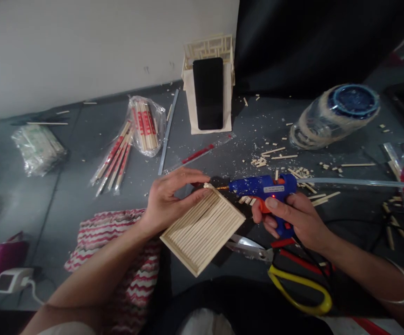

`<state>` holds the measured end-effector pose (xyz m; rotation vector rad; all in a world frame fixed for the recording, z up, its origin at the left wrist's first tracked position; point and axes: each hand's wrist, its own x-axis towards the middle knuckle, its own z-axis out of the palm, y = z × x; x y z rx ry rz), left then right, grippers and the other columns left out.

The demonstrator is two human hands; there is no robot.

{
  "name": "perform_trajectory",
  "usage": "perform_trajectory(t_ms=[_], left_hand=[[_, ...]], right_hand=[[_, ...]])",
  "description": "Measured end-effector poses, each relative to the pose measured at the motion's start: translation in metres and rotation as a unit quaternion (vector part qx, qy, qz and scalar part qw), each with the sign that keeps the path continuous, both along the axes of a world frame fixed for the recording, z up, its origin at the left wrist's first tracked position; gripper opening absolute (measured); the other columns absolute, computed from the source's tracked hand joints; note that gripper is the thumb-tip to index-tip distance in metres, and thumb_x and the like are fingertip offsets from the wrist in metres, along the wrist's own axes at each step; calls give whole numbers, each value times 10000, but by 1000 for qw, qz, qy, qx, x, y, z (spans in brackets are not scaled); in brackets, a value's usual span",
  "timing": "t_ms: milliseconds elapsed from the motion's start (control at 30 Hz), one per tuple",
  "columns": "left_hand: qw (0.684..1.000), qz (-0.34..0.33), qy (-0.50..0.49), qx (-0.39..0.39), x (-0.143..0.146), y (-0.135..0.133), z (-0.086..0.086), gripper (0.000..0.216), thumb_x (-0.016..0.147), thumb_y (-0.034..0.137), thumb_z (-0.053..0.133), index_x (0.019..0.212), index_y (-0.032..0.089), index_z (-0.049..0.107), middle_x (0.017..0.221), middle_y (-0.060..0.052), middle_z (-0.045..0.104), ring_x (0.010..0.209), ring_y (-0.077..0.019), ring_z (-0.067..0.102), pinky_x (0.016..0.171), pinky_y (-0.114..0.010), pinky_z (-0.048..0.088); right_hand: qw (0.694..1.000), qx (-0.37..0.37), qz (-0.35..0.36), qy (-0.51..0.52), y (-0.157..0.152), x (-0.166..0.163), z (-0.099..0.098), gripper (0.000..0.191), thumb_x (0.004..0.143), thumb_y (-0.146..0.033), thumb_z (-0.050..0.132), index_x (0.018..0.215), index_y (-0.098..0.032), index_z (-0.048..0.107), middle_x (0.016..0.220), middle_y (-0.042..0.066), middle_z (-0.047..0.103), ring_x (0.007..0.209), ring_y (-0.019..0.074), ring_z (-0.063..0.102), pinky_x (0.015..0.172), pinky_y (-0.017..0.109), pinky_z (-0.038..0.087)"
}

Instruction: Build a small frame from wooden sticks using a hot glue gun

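My left hand (174, 200) grips the upper left side of a small rectangular panel (205, 228) made of thin wooden sticks with a raised frame. My right hand (292, 218) is wrapped round a blue hot glue gun (258, 186), with fingers at its orange trigger. The gun's nozzle points left and is close to the panel's top corner, near my left fingertips; I cannot tell whether it touches. A long clear glue stick (348, 183) runs out of the gun's back. Below the panel lie scissors (251, 248), partly hidden by it.
A phone (208, 93) leans on a stick-built stand (226, 46) at the back. Wrapped chopsticks (146, 123) lie to the left, near a striped cloth (107, 228). A plastic jar (331, 116) stands right, above scattered stick offcuts (299, 173). Yellow-handled scissors (301, 291) lie in front.
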<state>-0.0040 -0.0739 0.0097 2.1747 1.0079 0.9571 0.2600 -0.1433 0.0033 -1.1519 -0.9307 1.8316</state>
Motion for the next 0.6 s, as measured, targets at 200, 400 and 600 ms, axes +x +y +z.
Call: perform_trajectory(t_ms=[200, 400, 600], left_hand=[[1000, -5, -4, 7, 0, 0, -1, 108, 902, 209, 776, 1004, 238, 796, 972, -34, 829, 854, -164, 774, 786, -300, 633], [1000, -5, 5, 17, 1, 1, -2, 106, 907, 224, 773, 1006, 236, 807, 970, -38, 828, 859, -164, 778, 787, -284, 637], [1000, -11, 10, 26, 1, 1, -2, 120, 907, 207, 771, 1018, 234, 809, 993, -44, 827, 863, -158, 779, 784, -265, 637]], right_hand=[[1000, 1, -2, -11, 0, 0, 0, 477, 840, -615, 751, 731, -152, 710, 751, 72, 692, 506, 87, 475, 402, 215, 471], [1000, 2, 1, -18, 0, 0, 0, 482, 843, -617, 745, 732, -149, 702, 747, 75, 693, 515, 93, 483, 402, 218, 469], [1000, 4, 2, -13, 0, 1, -1, 455, 862, -594, 738, 763, -151, 705, 766, 77, 697, 515, 92, 485, 412, 222, 474]])
